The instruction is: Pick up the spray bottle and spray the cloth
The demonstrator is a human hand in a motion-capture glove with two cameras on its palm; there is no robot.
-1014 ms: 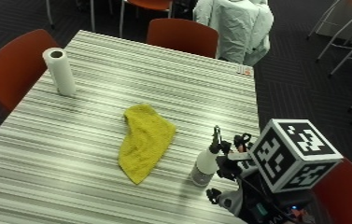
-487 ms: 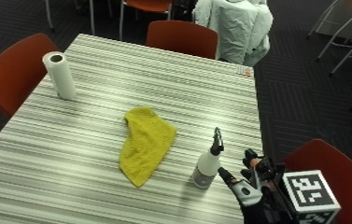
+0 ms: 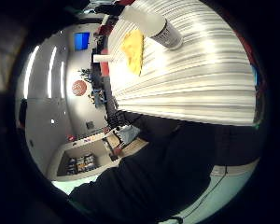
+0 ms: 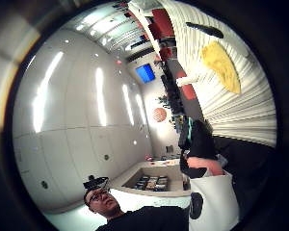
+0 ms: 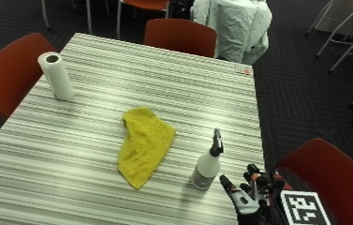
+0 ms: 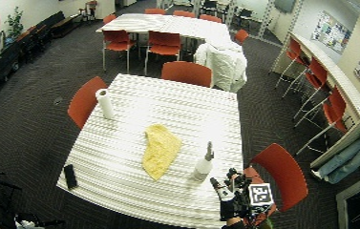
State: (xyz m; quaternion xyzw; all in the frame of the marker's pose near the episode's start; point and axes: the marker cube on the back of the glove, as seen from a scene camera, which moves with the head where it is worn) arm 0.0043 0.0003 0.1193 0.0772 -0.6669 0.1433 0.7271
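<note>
One spray bottle (image 5: 206,166) stands upright on the striped table (image 5: 164,79), and it serves here as the reference for every other position. Working left to right in the outside view: one roll of paper towel (image 5: 56,76) stands well apart from the bottle, toward the far left corner; one yellow cloth (image 5: 143,144) lies crumpled and flat just beside the bottle on its left, not touching it; the bottle itself sits near the table's near right edge, its dark trigger head uppermost; one gloved right hand (image 5: 246,200) is near the bottle on its lower right, apart from it and holding nothing. The fingers appear extended and spread toward the bottle, with no contact. The step in hand is judged to be the reach for the bottle, so the task is at its start. To do it well, bring the palm to the bottle's white body below the neck, wrap the fingers round it, and leave the index finger free for the trigger. Keep the approach level so the tall, narrow bottle is not tipped toward the cloth. Before squeezing, turn the nozzle to face the cloth. One dark flat object (image 6: 70,176) lies well apart from the bottle at the near left edge.
</note>
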